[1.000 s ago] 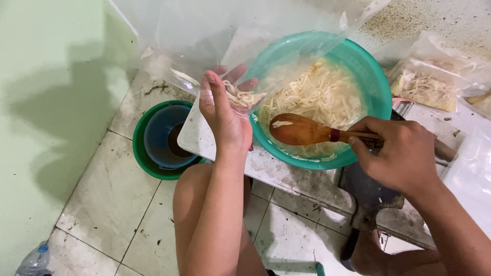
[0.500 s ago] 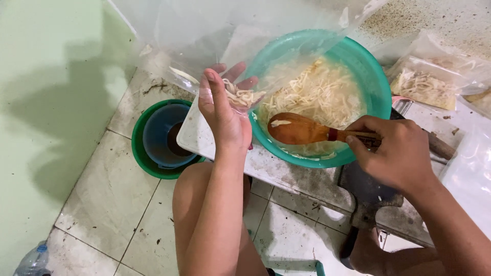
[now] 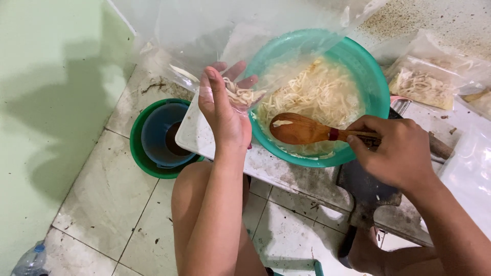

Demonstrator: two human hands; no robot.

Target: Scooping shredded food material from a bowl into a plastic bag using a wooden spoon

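My left hand (image 3: 225,110) is raised beside a teal plastic bowl (image 3: 372,76) and grips the edge of a clear plastic bag (image 3: 215,30), with pale shredded strands (image 3: 244,95) in the bag at my fingers. More of the shredded food (image 3: 317,92) fills the bowl. My right hand (image 3: 396,151) holds the handle of a wooden spoon (image 3: 299,129), whose blade rests inside the bowl near its front wall.
A green bucket (image 3: 139,153) with a blue one nested inside stands on the tiled floor at left. Filled clear bags (image 3: 424,84) lie at the right. A white board (image 3: 193,135) sits under the bowl. A plastic bottle (image 3: 30,261) lies bottom left.
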